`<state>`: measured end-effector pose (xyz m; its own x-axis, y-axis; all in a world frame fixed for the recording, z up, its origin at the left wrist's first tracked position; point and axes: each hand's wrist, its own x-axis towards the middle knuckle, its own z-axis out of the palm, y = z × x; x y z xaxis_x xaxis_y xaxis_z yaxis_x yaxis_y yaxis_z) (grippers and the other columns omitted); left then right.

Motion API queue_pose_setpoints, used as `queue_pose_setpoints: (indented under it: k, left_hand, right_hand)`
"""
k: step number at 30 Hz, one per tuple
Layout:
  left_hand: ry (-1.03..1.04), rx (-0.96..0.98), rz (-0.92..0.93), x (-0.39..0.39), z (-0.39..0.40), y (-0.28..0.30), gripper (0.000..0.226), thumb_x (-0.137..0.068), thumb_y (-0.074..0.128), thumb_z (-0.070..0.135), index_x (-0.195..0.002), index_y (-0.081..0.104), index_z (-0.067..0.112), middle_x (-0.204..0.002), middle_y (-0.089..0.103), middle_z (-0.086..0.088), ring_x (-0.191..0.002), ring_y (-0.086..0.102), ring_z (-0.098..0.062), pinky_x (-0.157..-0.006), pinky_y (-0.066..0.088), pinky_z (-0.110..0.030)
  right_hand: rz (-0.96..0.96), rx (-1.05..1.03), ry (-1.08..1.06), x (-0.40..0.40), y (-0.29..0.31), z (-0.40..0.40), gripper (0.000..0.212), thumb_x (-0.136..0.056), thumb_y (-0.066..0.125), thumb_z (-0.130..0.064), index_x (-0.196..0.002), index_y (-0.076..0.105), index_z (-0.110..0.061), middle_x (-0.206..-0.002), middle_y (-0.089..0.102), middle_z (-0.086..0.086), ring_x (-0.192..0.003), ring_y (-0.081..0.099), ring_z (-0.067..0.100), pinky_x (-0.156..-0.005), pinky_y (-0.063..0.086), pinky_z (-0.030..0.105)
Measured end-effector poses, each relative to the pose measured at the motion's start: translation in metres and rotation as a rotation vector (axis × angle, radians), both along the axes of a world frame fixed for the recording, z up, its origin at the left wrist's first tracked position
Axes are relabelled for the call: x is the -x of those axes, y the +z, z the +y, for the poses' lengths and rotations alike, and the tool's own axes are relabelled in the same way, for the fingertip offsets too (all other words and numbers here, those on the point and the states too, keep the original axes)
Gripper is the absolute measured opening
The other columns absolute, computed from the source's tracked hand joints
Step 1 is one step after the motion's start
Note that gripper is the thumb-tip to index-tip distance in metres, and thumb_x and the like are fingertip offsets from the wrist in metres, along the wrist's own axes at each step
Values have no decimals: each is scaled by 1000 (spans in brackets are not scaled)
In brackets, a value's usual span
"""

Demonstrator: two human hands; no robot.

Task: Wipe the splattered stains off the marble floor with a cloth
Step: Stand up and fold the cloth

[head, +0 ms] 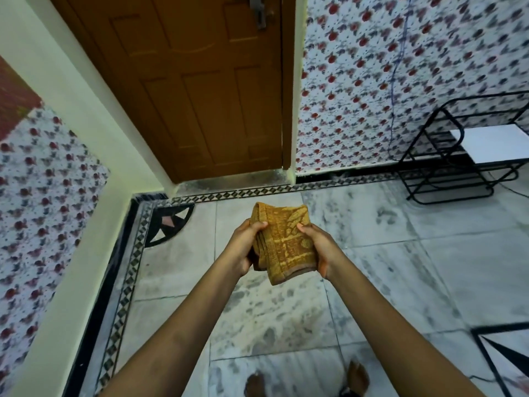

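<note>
Head view: person stands on the marble floor (372, 224), bare feet at the bottom edge of frame. Folded mustard-yellow patterned cloth (282, 242) is held in the air in front of the body, above the floor tiles and on the near side of the brown wooden door (200, 90). Left hand (243, 247) grips the cloth's left edge, fingers curled over the top of the fold. Right hand (317, 247) grips the right edge, thumb on the upper face, fingers underneath and hidden. Cloth touches no surface.

Floor between the person and the door shows grey mottling; cannot tell stain from marble veining at this blur. Black wire rack (458, 156) stands to the right of the door, against the floral wall.

Judgement: wiping not begun; step in hand is readying the cloth. To do it well: keep the fold compact as a firm pad, crouch, press flat on the marks, rub in short overlapping strokes, and turn to a clean face as it soils.
</note>
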<state>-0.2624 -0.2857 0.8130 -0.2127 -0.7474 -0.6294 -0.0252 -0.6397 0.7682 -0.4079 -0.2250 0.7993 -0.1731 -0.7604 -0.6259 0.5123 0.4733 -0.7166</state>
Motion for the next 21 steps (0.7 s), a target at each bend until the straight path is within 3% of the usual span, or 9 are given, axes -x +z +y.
queue_pose_setpoints:
  k: [6,14,21]
  left_hand:
    - [6,10,-5,121,15,5,10,-91,56,19,-100,60,17,-100,65,-12,-92,63,-29,-76,53,-38]
    - [-41,22,66,283,13,16,24,-93,54,16,-116,56,15,-97,66,-10,-89,63,-26,-73,52,-36]
    - [-149,39,107,408,-8,21,22,-93,53,14,-115,57,13,-95,65,-11,-84,63,-25,-78,52,-38]
  right_hand:
    - [49,-8,-13,119,11,13,12,-91,58,-22,-100,61,-14,-98,67,13,-81,65,27,-63,53,34]
    - [104,12,-107,273,29,24,10,-92,57,-20,-95,62,-12,-95,66,14,-77,64,26,-60,52,32]
    - [99,26,-225,390,28,17,23,-92,57,-24,-111,61,-12,-106,66,15,-81,65,27,-61,52,33]
